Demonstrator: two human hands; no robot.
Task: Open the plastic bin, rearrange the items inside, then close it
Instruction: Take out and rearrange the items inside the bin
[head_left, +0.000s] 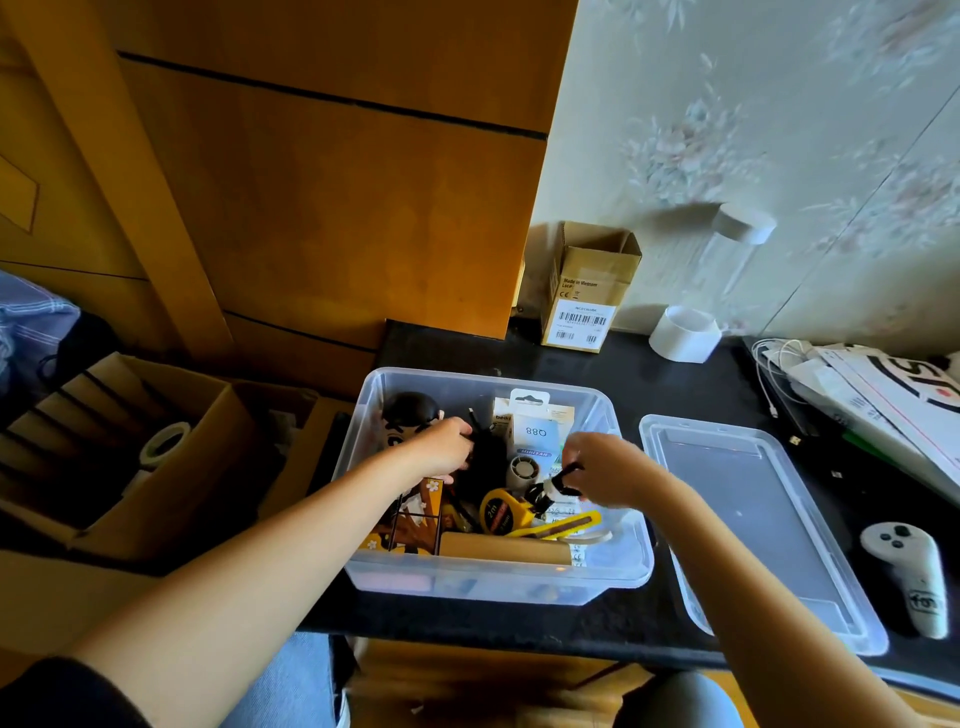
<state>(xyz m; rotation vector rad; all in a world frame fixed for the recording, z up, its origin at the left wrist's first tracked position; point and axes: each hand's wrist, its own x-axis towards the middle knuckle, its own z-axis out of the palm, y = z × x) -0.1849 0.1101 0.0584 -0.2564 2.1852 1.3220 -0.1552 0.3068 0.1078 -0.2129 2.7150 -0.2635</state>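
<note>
head view: the plastic bin (498, 577) sits at lower centre of the frame on the dark counter (649, 364), open, with its lid (753, 525) lying flat just to the right of it. we have both hands inside the bin. the left hand (441, 449) is curled over a black item (485, 462) near the middle of the bin; its fingertips are hidden, so we cannot tell whether they clamp it or only rest on it. the right hand (602, 470) has its fingers drawn together, pinching a black cord (558, 480), possibly a strap, that runs to a small bundle below.

handling notes:
- we judge the bin to be thin, clear, slightly flexible plastic, light in itself; take it by the rim or the moulded end lips, not the side walls.
- the lid looks thin and springy; hold it by both short ends and press it down at the corners.
- the yellow tape measure (501, 512) looks hard, compact and dense for its size; grip it across the case.
- the cardboard tube (504, 548) along the near wall is light and will crush; hold it loosely at mid-length.
- the carded packets (535, 431) at the far wall are stiff, flat and light; slide them upright by the edges.
- cords are limp and will snag on neighbours; lift them clear before moving them.
</note>
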